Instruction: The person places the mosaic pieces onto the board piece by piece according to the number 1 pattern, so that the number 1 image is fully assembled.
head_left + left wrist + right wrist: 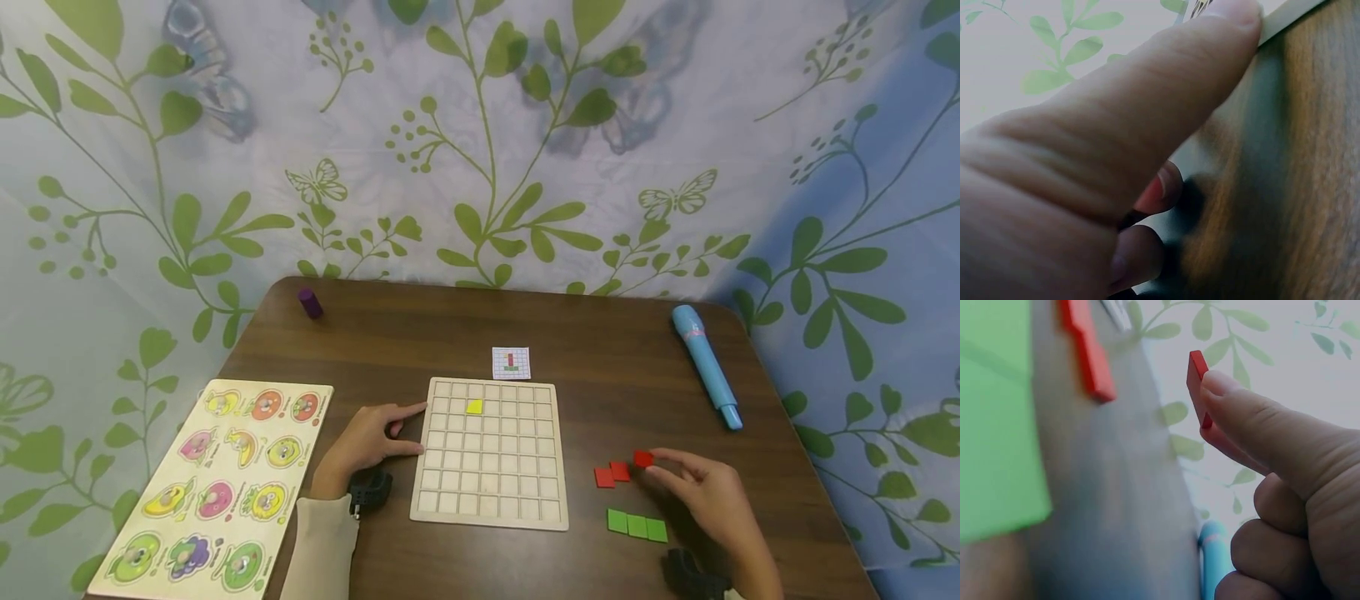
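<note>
My right hand (pixel 705 496) pinches a red square tile (pixel 642 459) between thumb and index finger, off the table. In the right wrist view the held tile (pixel 1196 392) stands on edge at the fingertips, the other fingers curled. Two red tiles (pixel 604 477) lie just left of it, and a row of three green tiles (pixel 637 526) is nearer me. My left hand (pixel 365 439) touches the left edge of a wooden grid board (pixel 490 482) with straight thumb and index finger. One yellow tile (pixel 474 407) sits in the grid's upper part.
Behind the board lies a small card (pixel 512 363) with a coloured grid picture. A wooden fruit puzzle (pixel 217 467) covers the table's left side. A blue microphone-like toy (pixel 707 363) lies at the right, and a purple cylinder (pixel 310 303) stands at the back left.
</note>
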A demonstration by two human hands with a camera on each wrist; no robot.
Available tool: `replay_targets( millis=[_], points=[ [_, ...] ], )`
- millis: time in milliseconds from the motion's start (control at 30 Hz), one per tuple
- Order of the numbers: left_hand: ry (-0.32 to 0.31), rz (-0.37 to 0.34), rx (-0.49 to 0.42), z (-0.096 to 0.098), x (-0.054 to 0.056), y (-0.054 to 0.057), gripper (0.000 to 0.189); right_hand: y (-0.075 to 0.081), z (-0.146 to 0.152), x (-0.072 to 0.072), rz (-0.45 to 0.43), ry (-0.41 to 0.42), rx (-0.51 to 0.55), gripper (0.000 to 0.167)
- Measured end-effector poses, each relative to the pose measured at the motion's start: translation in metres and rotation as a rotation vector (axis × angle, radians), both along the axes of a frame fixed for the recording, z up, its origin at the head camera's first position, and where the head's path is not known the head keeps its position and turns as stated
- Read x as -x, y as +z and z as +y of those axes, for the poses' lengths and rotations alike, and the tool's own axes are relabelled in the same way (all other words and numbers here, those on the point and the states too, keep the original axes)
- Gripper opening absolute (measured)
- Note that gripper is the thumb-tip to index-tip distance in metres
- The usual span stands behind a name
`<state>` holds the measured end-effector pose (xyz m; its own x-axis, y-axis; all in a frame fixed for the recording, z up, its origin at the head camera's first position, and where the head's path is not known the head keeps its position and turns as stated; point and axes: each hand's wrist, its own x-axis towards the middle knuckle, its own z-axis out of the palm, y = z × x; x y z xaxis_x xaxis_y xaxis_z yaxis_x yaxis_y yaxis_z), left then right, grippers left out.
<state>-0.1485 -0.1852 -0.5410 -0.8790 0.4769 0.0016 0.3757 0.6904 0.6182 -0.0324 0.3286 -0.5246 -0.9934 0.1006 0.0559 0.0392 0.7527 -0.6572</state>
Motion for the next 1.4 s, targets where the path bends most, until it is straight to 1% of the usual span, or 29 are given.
replay_targets(
  millis=[100,200,367,500,633,700,767,867,1200,1400],
  points=[
    [0.006,0.002,0.006,0.000,-0.001,-0.002,0.073,0.005,-0.003,0.004,0.045,0.012,-0.003,0.027],
    [0.016,-0.002,0.008,0.000,-0.002,-0.003,0.073,0.010,-0.007,0.010,0.067,0.023,-0.002,0.028],
    [0.021,-0.022,-0.016,0.001,-0.003,-0.005,0.073,0.017,-0.016,0.021,0.115,0.057,0.010,0.028],
    [0.027,-0.033,-0.024,0.001,-0.003,-0.005,0.073,0.022,-0.024,0.032,0.199,0.086,0.034,0.026],
    [0.023,-0.018,-0.015,0.002,-0.002,-0.004,0.073,0.025,-0.034,0.040,0.306,0.094,0.049,0.028],
    [0.020,-0.018,-0.013,0.002,-0.002,-0.003,0.073,0.026,-0.040,0.044,0.331,0.098,0.048,0.028],
    [0.017,-0.018,-0.011,0.002,-0.001,-0.002,0.073,0.027,-0.047,0.048,0.331,0.103,0.049,0.027],
    [0.018,-0.018,-0.002,0.002,-0.001,-0.002,0.073,0.029,-0.057,0.056,0.302,0.113,0.064,0.027],
    [0.019,-0.012,0.015,0.002,-0.002,-0.003,0.074,0.030,-0.091,0.078,0.184,0.159,0.133,0.031],
    [0.017,0.006,0.023,0.001,-0.001,-0.002,0.073,0.031,-0.110,0.091,0.158,0.215,0.171,0.033]
  ],
)
